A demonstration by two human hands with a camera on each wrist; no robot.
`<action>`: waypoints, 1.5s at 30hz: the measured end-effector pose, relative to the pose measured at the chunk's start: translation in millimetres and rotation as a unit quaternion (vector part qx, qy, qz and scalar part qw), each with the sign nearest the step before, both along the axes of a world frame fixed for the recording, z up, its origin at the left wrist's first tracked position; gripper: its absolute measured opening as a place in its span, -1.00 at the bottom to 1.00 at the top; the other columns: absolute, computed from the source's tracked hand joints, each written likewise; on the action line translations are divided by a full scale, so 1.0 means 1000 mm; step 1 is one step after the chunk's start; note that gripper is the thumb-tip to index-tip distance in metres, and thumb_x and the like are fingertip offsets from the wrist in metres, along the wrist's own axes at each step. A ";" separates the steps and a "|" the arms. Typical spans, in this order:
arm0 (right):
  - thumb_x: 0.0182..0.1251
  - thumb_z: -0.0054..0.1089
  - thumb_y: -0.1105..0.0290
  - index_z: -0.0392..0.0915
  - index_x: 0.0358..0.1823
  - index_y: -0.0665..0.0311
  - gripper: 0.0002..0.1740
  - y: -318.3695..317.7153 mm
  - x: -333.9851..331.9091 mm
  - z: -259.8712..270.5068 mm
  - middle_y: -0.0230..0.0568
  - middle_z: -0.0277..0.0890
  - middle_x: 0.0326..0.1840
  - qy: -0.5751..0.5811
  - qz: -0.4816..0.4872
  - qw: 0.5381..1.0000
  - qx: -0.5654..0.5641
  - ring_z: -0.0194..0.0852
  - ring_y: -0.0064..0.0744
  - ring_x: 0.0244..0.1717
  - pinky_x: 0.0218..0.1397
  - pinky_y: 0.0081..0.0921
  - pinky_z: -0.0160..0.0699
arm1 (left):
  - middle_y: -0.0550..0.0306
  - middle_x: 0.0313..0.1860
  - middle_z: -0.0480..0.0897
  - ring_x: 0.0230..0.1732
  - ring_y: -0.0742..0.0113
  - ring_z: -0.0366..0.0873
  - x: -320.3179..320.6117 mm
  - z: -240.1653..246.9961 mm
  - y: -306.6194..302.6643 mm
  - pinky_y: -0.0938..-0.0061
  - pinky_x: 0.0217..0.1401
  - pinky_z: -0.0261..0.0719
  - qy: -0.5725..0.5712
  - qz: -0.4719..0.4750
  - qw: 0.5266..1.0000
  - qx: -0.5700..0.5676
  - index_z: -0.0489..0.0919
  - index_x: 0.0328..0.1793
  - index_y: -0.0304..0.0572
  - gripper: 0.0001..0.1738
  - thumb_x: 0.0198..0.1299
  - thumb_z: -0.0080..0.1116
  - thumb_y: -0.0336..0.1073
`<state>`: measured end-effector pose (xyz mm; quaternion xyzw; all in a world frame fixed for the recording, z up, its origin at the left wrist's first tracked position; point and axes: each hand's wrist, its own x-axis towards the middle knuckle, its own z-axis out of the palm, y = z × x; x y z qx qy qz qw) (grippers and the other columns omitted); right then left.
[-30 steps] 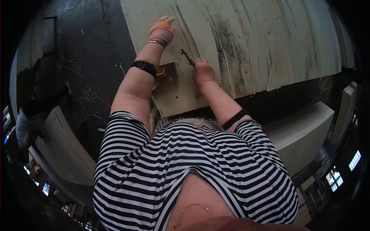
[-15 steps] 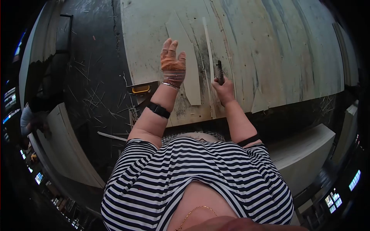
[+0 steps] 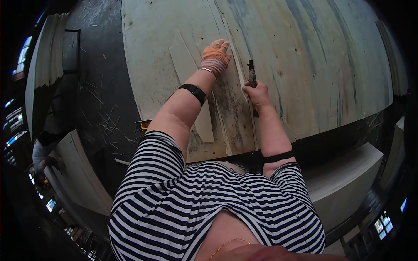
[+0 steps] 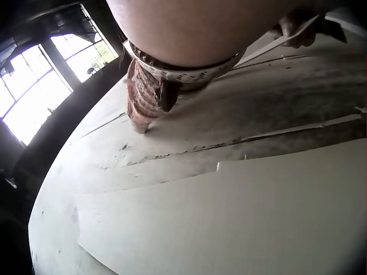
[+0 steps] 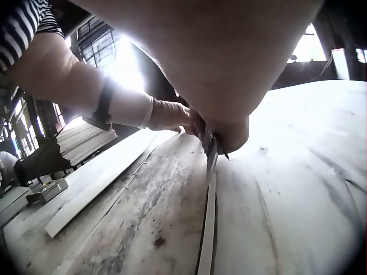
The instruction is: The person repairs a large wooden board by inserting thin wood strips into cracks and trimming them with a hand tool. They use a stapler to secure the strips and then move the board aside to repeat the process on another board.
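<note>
Dark floor (image 3: 98,56), thin scraps scattered left of the worktop (image 3: 152,39). Bright paned windows (image 4: 34,86); dim surroundings. Pale sheet stacks (image 3: 344,169) stand near the worktop's right side.

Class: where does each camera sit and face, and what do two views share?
Head: on the head, facing forward and down at the wood sheet; striped shirt, left hand, right hand show.
Left wrist: on that wrist, facing the left hand; bracelet shows.
Right wrist: on that wrist, facing the right hand and tool; striped shirt also shows.
Both wrist views share both hands.
</note>
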<state>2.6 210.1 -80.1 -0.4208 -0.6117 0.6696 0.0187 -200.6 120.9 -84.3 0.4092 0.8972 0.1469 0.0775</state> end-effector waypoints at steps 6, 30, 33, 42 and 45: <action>-0.03 0.33 0.36 0.57 -0.38 0.31 -0.79 -0.004 0.002 -0.005 -0.26 0.57 -0.51 -0.005 0.014 0.994 0.106 0.54 -0.46 -0.46 -0.31 -0.46 0.51 | 0.13 0.47 0.24 0.51 0.17 0.08 -0.054 -0.004 0.051 0.21 0.49 0.02 0.036 -0.018 0.995 -0.089 0.28 0.44 0.08 -0.36 0.25 -0.02 0.05; 0.07 0.32 0.44 0.56 -0.28 0.38 -0.79 -0.007 -0.026 0.009 -0.40 0.53 -0.42 -0.023 0.012 0.993 0.111 0.42 -0.66 -0.39 -0.26 -0.61 0.47 | 0.20 0.56 0.09 0.58 0.22 -0.08 -0.095 -0.028 0.060 0.21 0.58 -0.19 0.051 -0.125 0.986 -0.099 0.18 0.51 0.13 -0.34 0.33 -0.14 0.13; 0.01 0.31 0.35 0.57 -0.33 0.35 -0.76 -0.009 -0.020 0.003 -0.27 0.59 -0.48 -0.023 -0.005 0.993 0.117 0.52 -0.54 -0.44 -0.27 -0.51 0.52 | 0.19 0.56 0.08 0.58 0.22 -0.09 -0.091 -0.020 0.060 0.25 0.58 -0.19 0.026 -0.141 0.984 -0.109 0.16 0.52 0.08 -0.29 0.32 -0.11 0.16; 0.04 0.32 0.39 0.56 -0.34 0.34 -0.79 0.001 -0.025 -0.006 -0.33 0.57 -0.47 -0.021 -0.033 0.997 0.073 0.48 -0.61 -0.43 -0.29 -0.56 0.50 | 0.23 0.57 0.04 0.58 0.26 -0.11 -0.086 -0.013 0.060 0.31 0.59 -0.21 0.090 -0.131 0.977 -0.144 0.16 0.52 0.09 -0.22 0.25 -0.08 0.24; 0.09 0.29 0.44 0.51 -0.33 0.32 -0.84 0.000 -0.021 0.003 -0.36 0.52 -0.48 -0.015 -0.036 0.998 0.045 0.54 -0.60 -0.41 -0.35 -0.59 0.48 | 0.25 0.58 0.03 0.59 0.28 -0.12 -0.080 -0.001 0.064 0.33 0.58 -0.21 0.075 -0.103 0.980 -0.150 0.17 0.52 0.09 -0.21 0.24 -0.07 0.25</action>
